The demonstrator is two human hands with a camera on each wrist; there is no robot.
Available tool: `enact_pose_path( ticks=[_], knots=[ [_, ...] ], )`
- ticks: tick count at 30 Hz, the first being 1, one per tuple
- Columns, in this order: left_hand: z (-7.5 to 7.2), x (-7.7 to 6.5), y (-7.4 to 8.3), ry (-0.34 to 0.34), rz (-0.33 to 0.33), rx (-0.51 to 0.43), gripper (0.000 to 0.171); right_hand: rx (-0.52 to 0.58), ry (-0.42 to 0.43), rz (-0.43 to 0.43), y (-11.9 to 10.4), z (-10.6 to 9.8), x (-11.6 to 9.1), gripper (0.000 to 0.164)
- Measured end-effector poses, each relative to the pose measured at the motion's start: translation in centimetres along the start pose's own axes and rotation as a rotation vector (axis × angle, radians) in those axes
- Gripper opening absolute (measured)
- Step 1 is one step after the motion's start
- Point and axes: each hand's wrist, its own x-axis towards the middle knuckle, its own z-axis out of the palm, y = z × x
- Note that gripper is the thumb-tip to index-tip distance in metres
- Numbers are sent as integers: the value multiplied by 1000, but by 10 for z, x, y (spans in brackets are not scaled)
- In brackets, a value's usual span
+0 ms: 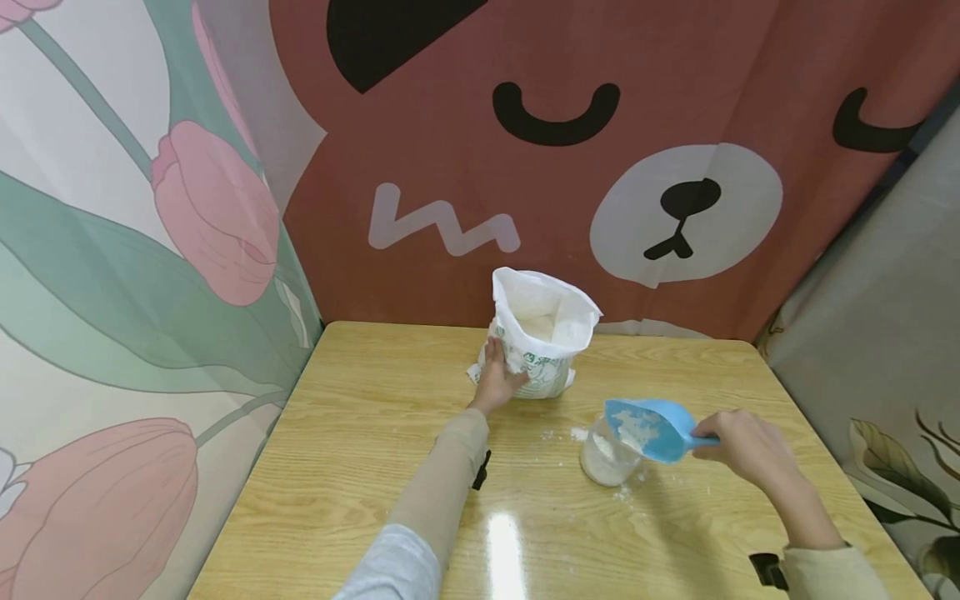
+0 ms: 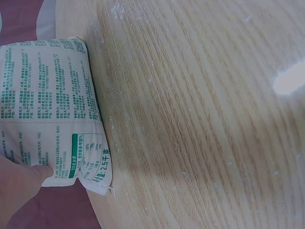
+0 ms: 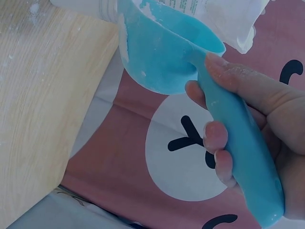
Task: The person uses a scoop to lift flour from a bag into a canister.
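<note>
My left hand (image 1: 498, 382) holds the left side of an open white flour bag (image 1: 546, 379), its thumb (image 2: 42, 172) lying on the green-printed face. White flour shows inside the bag's wide mouth. My right hand (image 1: 746, 446) grips the handle of a light blue scoop (image 1: 660, 429), fingers curled round it and thumb along the top, as the right wrist view shows. The scoop tilts left over a clear round jar (image 1: 606, 465), its tip overlapping the jar's rim in the head view. Flour clings to the scoop's inside, and white flour is visible in the jar.
Spilled flour (image 1: 579, 434) dusts the wooden table (image 1: 375, 417) around the jar. A curtain with a brown bear print (image 1: 450, 125) hangs right behind the table's back edge. Flower-printed cloth (image 1: 213, 217) hangs along the left, and another patterned cloth (image 1: 870, 333) on the right.
</note>
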Motion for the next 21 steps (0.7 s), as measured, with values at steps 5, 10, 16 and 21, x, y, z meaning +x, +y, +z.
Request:
enact_pose_path(
  ticks=[5,10,16,21],
  knots=[
    [0,0,0,4,11,7,94,-46,3,7,-4,-1,-1,22],
    [-1,-1,1,0,1,-1,94,-84,13,-2,-7,-2,-2,22],
    [-1,-1,1,-4,0,4,94,-111,21,-18,-9,-4,-2,23],
    [-1,0,1,-5,5,5,94,-124,23,-27,-10,-4,-2,23]
  ],
)
